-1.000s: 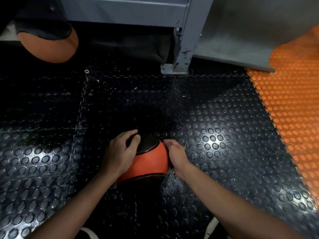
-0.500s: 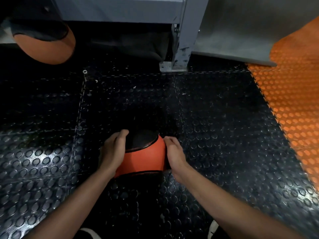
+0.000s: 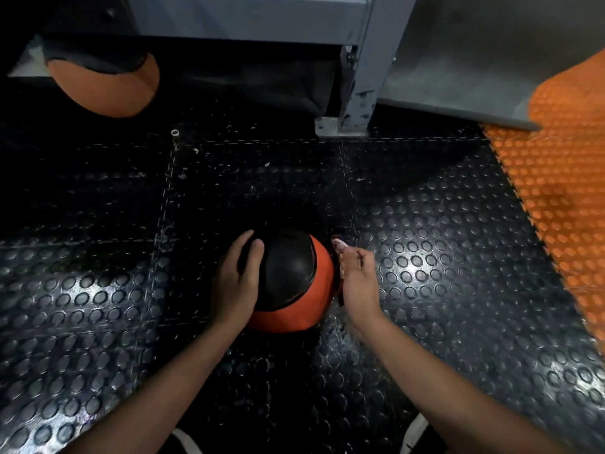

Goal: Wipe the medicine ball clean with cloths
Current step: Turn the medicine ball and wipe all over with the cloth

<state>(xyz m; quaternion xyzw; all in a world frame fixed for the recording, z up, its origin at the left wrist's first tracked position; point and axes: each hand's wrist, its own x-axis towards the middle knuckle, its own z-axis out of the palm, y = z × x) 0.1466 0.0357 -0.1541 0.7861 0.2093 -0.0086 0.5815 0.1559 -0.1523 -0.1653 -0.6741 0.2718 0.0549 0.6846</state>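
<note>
In the middle of the frame, the left hand (image 3: 237,283) presses flat on the medicine ball (image 3: 289,280) and the right hand (image 3: 355,280) holds a cloth (image 3: 339,249) beside it, so the ball could roll away across the bumpy floor (image 3: 458,257).

medicine ball (image 3: 289,283) on floor (image 3: 442,290), second ball (image 3: 104,83) far-left behind

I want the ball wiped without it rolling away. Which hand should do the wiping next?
The right hand: it seems to hold a small cloth by the medicine ball's orange side. The left hand lies spread on the black panel, so it should steady the ball.
</note>
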